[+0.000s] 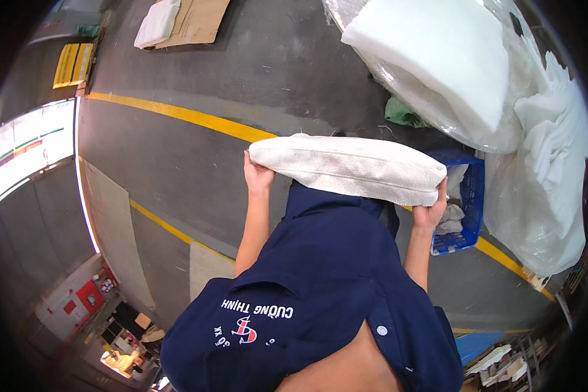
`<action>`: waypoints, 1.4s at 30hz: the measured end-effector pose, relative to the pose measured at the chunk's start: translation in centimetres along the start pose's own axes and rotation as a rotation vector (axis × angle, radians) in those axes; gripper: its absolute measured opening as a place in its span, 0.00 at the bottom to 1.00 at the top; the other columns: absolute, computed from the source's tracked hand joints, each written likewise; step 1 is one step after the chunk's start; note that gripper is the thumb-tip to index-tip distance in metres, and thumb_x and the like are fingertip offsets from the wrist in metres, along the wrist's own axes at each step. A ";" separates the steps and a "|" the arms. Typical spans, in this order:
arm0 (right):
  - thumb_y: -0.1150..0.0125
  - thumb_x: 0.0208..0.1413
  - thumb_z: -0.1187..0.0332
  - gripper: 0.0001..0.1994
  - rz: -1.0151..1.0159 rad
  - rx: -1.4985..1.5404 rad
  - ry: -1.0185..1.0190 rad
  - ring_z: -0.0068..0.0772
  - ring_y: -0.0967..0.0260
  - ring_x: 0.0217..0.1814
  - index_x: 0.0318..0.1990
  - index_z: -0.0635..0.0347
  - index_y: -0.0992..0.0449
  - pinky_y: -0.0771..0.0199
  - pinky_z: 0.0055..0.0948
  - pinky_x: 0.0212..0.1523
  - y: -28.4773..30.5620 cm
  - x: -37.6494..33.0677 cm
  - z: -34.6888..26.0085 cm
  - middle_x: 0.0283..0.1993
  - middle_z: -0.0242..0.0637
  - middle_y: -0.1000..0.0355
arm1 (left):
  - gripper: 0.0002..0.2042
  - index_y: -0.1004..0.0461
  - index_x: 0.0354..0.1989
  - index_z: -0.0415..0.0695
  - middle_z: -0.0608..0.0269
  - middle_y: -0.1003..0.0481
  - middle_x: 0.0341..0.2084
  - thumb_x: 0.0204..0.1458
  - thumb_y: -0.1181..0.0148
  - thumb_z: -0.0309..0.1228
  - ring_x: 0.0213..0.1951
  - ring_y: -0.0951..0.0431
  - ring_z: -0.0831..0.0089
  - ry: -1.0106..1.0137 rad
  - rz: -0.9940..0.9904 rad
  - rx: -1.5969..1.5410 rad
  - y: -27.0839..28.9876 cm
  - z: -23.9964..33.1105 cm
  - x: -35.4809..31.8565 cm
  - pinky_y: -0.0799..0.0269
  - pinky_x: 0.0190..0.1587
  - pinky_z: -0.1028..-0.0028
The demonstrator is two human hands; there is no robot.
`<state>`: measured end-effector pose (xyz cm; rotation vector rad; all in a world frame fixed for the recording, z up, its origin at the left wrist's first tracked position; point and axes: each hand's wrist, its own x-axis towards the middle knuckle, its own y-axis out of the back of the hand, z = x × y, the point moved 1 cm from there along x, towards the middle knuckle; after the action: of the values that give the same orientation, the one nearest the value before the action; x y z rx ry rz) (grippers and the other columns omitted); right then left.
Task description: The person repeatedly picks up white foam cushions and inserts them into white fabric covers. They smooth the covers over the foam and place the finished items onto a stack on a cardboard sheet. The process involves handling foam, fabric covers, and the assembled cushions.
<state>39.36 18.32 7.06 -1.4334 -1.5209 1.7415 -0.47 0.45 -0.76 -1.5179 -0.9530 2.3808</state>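
Observation:
A long white fabric cushion (pixel 353 168), with a seam running along its length, is held crosswise in front of my body. At its left end my left hand (pixel 259 174) grips the edge, with the thumb side showing. My right hand (pixel 431 208) is closed on the right end from below. Both hands have their fingers partly hidden behind the cloth. Just beyond my right hand stands a blue plastic crate (pixel 472 202) with crumpled whitish cloth (pixel 452 219) in it.
White padding sheets (pixel 431 52) in clear plastic fill the far right, beside a green bag (pixel 404 112). A white folded piece (pixel 158 23) lies on cardboard (pixel 195 21) at the far left. Yellow lines (pixel 176 112) cross the grey floor (pixel 242 72). Shelving stands at the lower right.

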 end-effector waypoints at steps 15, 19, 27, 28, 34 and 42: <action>0.51 0.67 0.59 0.18 0.338 -0.230 0.433 0.40 0.34 0.62 0.56 0.62 0.31 0.35 0.43 0.64 2.9 -10.1 -6.3 0.59 0.42 0.30 | 0.22 0.36 0.57 0.35 0.55 0.30 0.55 0.67 0.61 0.42 0.58 0.32 0.65 -0.033 -0.267 0.360 -7.6 -0.5 -7.7 0.39 0.65 0.64; 0.52 0.67 0.61 0.17 0.415 -0.249 0.563 0.37 0.33 0.60 0.57 0.61 0.31 0.34 0.40 0.63 0.9 -11.5 -8.0 0.57 0.40 0.30 | 0.22 0.36 0.57 0.34 0.54 0.29 0.54 0.67 0.62 0.41 0.56 0.29 0.65 0.021 -0.519 0.395 -13.0 0.0 -10.5 0.33 0.61 0.64; 0.56 0.68 0.60 0.23 0.196 -0.118 1.001 0.44 0.40 0.66 0.62 0.68 0.38 0.42 0.45 0.68 -17.9 -13.0 -12.7 0.64 0.48 0.37 | 0.21 0.36 0.58 0.32 0.50 0.29 0.54 0.68 0.61 0.39 0.55 0.27 0.62 -0.247 -0.967 0.313 -31.4 -1.8 -16.6 0.29 0.57 0.63; 0.57 0.68 0.62 0.24 0.146 -0.080 1.085 0.46 0.42 0.68 0.64 0.71 0.40 0.46 0.48 0.70 -20.5 -12.2 -13.5 0.66 0.51 0.40 | 0.22 0.39 0.60 0.30 0.47 0.31 0.56 0.68 0.62 0.38 0.57 0.29 0.60 -0.658 -0.826 0.595 -34.7 -2.7 -17.3 0.30 0.59 0.64; 0.55 0.61 0.63 0.25 -0.900 -0.127 0.806 0.53 0.48 0.69 0.59 0.76 0.40 0.53 0.52 0.71 -35.7 5.8 -24.1 0.61 0.56 0.39 | 0.18 0.35 0.52 0.31 0.49 0.27 0.48 0.68 0.64 0.33 0.49 0.26 0.63 -0.209 -1.370 0.184 -60.6 -8.3 -7.3 0.29 0.56 0.67; 0.64 0.66 0.51 0.29 -0.666 -0.310 0.906 0.56 0.48 0.70 0.62 0.71 0.43 0.51 0.59 0.68 -51.5 22.4 -31.5 0.67 0.55 0.44 | 0.23 0.35 0.60 0.41 0.51 0.28 0.54 0.61 0.50 0.42 0.57 0.30 0.61 0.062 -1.497 -0.144 -89.3 -8.6 0.3 0.38 0.64 0.55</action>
<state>42.78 67.79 48.16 -1.3286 -1.4817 0.3737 -10.70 74.26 49.27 -0.4252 -1.4690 1.1503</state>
